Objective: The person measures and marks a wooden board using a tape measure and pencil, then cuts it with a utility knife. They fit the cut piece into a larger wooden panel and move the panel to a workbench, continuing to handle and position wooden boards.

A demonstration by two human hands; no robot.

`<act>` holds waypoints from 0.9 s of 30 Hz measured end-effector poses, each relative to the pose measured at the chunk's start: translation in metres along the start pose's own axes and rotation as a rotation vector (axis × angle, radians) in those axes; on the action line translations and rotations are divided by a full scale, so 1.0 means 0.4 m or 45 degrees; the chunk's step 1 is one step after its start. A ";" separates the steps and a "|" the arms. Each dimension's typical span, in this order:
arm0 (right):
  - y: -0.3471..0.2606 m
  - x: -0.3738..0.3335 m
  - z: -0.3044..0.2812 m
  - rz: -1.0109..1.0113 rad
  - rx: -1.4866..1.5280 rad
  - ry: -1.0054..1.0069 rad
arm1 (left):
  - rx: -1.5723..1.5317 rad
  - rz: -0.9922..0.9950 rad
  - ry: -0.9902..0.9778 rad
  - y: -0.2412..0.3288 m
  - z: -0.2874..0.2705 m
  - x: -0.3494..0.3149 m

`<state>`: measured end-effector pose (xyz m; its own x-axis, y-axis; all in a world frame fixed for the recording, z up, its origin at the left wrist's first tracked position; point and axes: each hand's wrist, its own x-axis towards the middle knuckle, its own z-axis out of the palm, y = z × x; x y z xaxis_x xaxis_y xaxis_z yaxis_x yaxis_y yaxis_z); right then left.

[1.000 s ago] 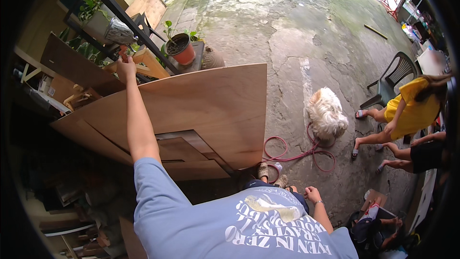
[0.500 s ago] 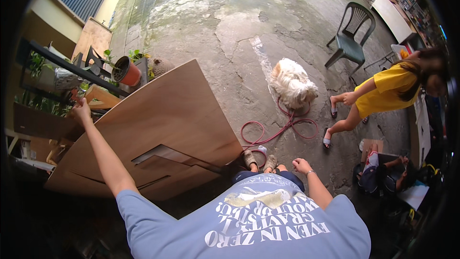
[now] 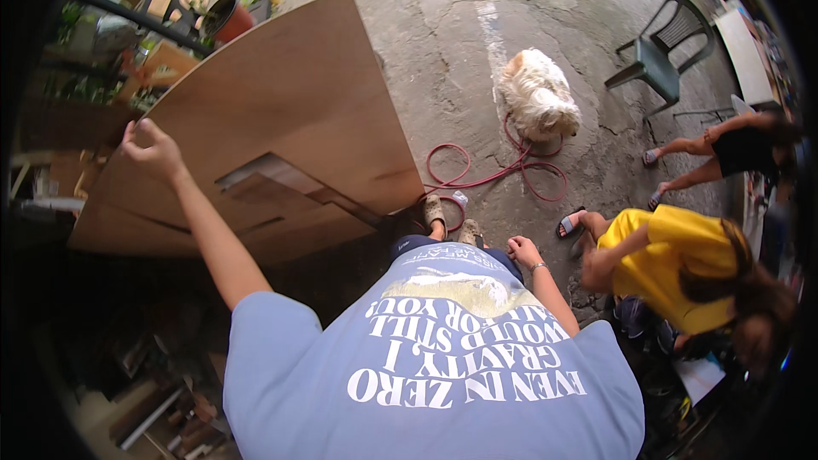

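A large brown plywood sheet [image 3: 298, 102] leans at my left, with an angular slot cut through it. My left hand [image 3: 153, 152] is at its upper left edge, fingers closed on the rim. Near my right thigh hangs my right hand [image 3: 522, 252], loosely curled, with nothing visible in it. My feet in clogs [image 3: 435, 209] stand beside the sheet's lower right corner.
A white shaggy dog [image 3: 538, 94] stands ahead by a looped red cord [image 3: 490, 177]. To the right are a green plastic chair [image 3: 669, 51], a person in yellow [image 3: 660, 264] and another in black shorts [image 3: 741, 149]. A potted plant [image 3: 228, 19] stands behind the sheet.
My view has shifted, so the sheet and pot sit higher in it. The person in yellow has come nearer on the right, and another person now shows behind. My left hand stays at the sheet's edge.
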<state>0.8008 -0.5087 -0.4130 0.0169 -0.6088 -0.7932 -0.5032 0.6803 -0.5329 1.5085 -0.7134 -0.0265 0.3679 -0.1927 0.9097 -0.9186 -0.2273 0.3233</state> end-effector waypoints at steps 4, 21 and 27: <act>0.027 -0.005 -0.007 0.006 0.018 -0.076 | -0.089 0.013 -0.203 0.150 -0.145 -0.227; 0.085 0.063 -0.121 0.183 0.037 -0.156 | -0.273 -0.838 -2.531 0.300 -0.549 -1.127; 0.075 0.133 -0.225 -0.093 -0.165 -0.164 | -0.178 -1.173 -1.969 0.323 -0.441 -1.108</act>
<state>0.7088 -0.5574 -0.4447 0.1636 -0.5917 -0.7894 -0.6032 0.5731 -0.5546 1.2014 -0.4888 -0.3418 0.4257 -0.7040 -0.5685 -0.3374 -0.7065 0.6222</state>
